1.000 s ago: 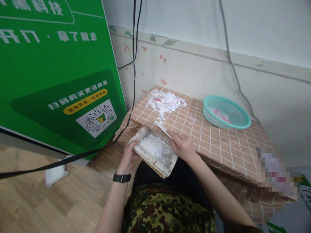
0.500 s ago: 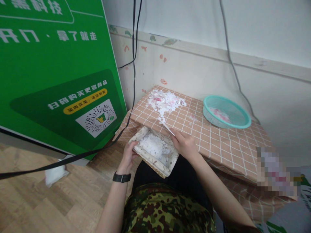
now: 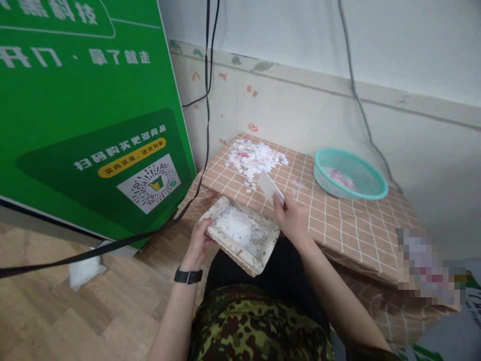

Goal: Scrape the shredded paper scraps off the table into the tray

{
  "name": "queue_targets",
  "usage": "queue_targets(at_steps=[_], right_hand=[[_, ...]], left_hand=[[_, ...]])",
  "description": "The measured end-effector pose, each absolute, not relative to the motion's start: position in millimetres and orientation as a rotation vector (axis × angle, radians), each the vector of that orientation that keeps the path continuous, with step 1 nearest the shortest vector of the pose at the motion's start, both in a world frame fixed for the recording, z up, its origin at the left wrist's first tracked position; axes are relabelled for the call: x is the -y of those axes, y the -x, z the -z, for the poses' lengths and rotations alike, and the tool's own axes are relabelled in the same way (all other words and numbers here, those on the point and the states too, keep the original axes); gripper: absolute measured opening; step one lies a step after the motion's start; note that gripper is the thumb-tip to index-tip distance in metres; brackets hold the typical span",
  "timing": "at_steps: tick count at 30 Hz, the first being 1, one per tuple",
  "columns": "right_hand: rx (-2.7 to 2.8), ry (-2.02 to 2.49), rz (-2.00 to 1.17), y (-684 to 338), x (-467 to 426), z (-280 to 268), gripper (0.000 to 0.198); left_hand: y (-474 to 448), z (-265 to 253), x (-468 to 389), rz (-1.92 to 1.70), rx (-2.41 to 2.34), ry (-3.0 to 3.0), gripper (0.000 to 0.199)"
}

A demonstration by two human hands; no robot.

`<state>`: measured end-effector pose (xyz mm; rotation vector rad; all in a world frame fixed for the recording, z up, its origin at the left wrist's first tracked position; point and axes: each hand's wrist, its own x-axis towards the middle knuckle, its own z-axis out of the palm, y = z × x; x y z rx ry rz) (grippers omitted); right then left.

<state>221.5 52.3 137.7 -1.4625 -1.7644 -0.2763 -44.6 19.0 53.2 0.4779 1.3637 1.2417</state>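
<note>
My left hand [image 3: 200,238] grips the left side of a cloth-lined rectangular basket [image 3: 259,264], held tilted just below the table's front edge. White paper scraps [image 3: 238,226] lie inside it. Between the thumb and fingers of my right hand [image 3: 292,216] is a flat white card [image 3: 269,186], raised at a slant over the tabletop. Beyond the card's tip spreads a pile of white and pink paper scraps [image 3: 257,156], with a few loose bits trailing toward the front edge.
A brown checked cloth covers the table [image 3: 338,228]. On its right stands a turquoise mesh basket [image 3: 351,193] with pinkish scraps inside. A green cabinet [image 3: 93,115] rises on the left, and a black cable [image 3: 207,125] hangs before it. A white bag [image 3: 86,271] lies on the floor.
My right hand has moved slightly right, away from the basket, and turned the card so its flat face shows. Fewer scraps lie near the table edge. My left hand and basket stay put.
</note>
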Motion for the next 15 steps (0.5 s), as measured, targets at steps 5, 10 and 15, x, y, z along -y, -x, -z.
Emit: queue_targets(at_steps=[5,10,15], right_hand=[[1.834,1.452,0.218,-216.6,-57.1,-139.5,0.037],[1.823,1.461,0.221,-216.8,-61.3,-138.9,0.036],[1.869,1.391,0.212,-216.9,-57.3,-137.3,0.035]], left_hand=[[44.7,-55.5,-18.3,-1.235,-1.371,-0.468,0.041],[45.4,-56.5,-18.0,-1.246,-1.366,-0.477,0.041],[47.7,-58.6,-19.5,-1.248,-1.370,-0.479,0.043]])
